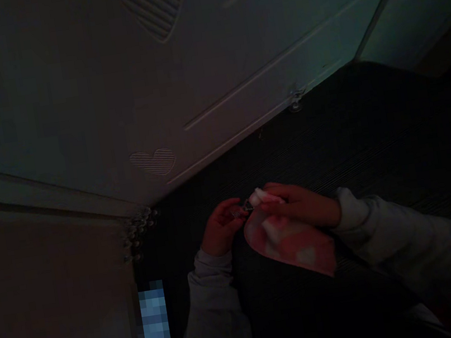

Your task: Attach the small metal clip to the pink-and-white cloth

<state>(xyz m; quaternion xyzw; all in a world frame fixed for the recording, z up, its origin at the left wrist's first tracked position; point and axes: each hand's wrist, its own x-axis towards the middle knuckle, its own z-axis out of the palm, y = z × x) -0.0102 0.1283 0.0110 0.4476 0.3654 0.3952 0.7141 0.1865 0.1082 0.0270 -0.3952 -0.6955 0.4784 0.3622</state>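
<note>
In the dim light, my right hand (304, 202) is closed on a pink and white cloth (300, 245), pinching its upper end while the rest hangs down. My left hand (220, 229) has its thumb and fingers closed around a small clear, shiny piece (238, 212), perhaps glass or clear plastic. The end of that piece meets the bunched cloth between my hands. Its exact kind cannot be made out in the dark.
A cluster of small clear, shiny pieces (139, 227) stands at the left corner of the dark surface (347, 134). A few similar ones (295, 100) sit by the pale panel (71, 101), which has ribbed heart reliefs. A brownish board (51, 308) borders the left side.
</note>
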